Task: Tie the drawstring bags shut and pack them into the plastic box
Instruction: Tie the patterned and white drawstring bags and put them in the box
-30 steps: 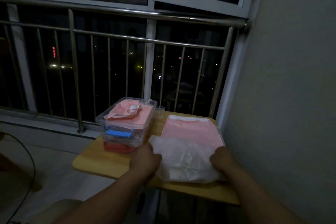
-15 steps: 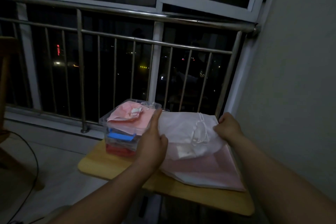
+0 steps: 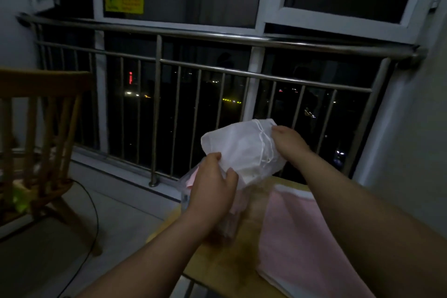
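Above table [image 3: 244, 249], white bag [image 3: 242, 145] slants, mouth upper-right; left hand [image 3: 212, 184], right hand [image 3: 287, 143] fingers clamp it.

Up comes the white bag [image 3: 242, 145], off the pink bag [image 3: 290, 225] and clear of the bench [image 3: 242, 256], now high in front of the railing [image 3: 217, 36]. The left grip [image 3: 212, 186] has moved to pinch its lower edge, and the right grip [image 3: 287, 143] has shifted to the drawstring [image 3: 262, 143] end. The view has swung left, leaving the box [image 3: 187, 181] mostly hidden behind the left grip.
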